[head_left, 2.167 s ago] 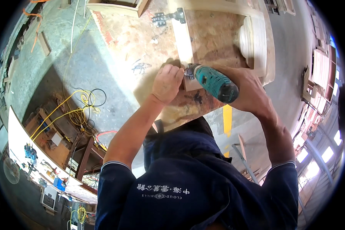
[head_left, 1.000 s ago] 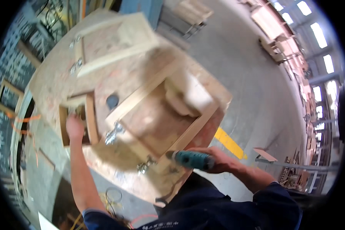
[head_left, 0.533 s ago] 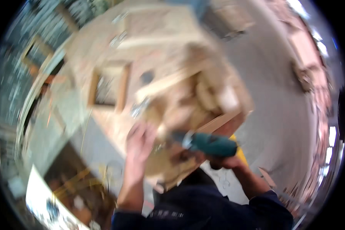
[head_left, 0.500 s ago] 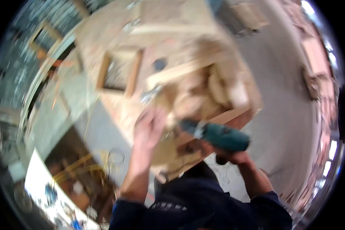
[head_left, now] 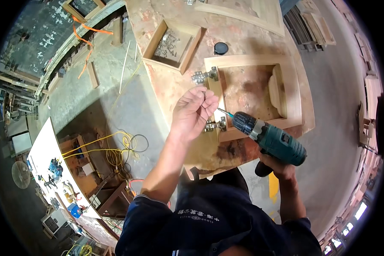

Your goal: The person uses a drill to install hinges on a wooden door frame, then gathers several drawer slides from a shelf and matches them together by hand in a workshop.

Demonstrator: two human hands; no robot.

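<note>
A teal cordless drill (head_left: 281, 143) is gripped by my right hand (head_left: 277, 165), its bit pointing left toward my other hand. My left hand (head_left: 191, 113) is closed in a pinch on a small dark screw (head_left: 204, 95), mostly covered by the fingertips. Both hands are over the left rail of a pale wooden frame (head_left: 292, 91) lying flat on the workbench. Two metal hinges sit on that rail: the upper hinge (head_left: 205, 76) shows just beyond my left fingers, and the lower hinge (head_left: 216, 124) is beside my left wrist. The drill bit's tip is close to my left fingertips.
An open wooden box (head_left: 195, 45) with loose screws (head_left: 168, 45) stands on the workbench (head_left: 158, 89), near a round black disc (head_left: 220, 48). Another wooden frame (head_left: 243, 17) lies at the far end. Yellow cable (head_left: 115, 155) is coiled at the lower left.
My left hand has moved up and right, now with fingertips pinched together. The drill has shifted right and slightly down. The view has turned and sharpened.
</note>
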